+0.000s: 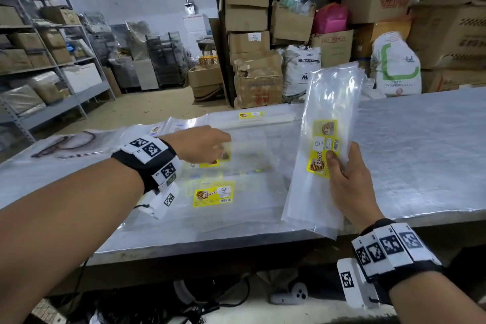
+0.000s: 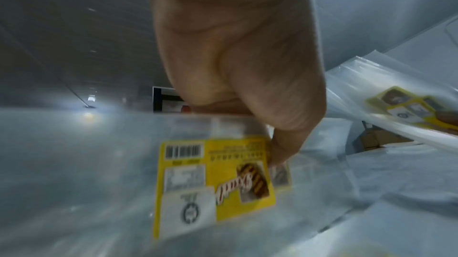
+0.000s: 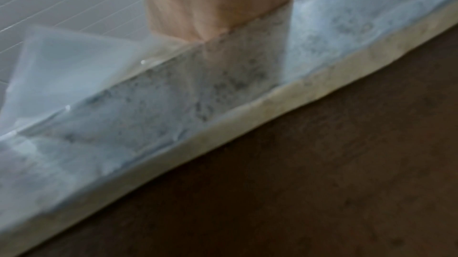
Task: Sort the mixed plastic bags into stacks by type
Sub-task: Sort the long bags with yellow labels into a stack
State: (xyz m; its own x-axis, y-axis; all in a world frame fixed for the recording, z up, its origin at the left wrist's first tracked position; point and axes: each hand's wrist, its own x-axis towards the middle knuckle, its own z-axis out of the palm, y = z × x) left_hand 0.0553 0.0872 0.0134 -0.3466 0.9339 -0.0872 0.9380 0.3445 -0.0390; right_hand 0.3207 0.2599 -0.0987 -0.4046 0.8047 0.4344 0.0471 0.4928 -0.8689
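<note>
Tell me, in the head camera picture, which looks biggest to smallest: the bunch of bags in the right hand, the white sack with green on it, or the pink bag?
1. bunch of bags
2. white sack
3. pink bag

The held bags are nearest the camera, so true sizes stay unsure.

We had loose bags [image 1: 213, 196] spread flat on the surface [image 1: 420, 144], left of centre. Our left hand [image 1: 207, 143] was over a bag behind them. Our right hand [image 1: 347, 181] held a stack of bags [image 1: 328, 113] upright above the near edge, right of the loose ones. Boxes [image 1: 252, 42] stood behind the surface, shelves [image 1: 39, 55] far left.
</note>
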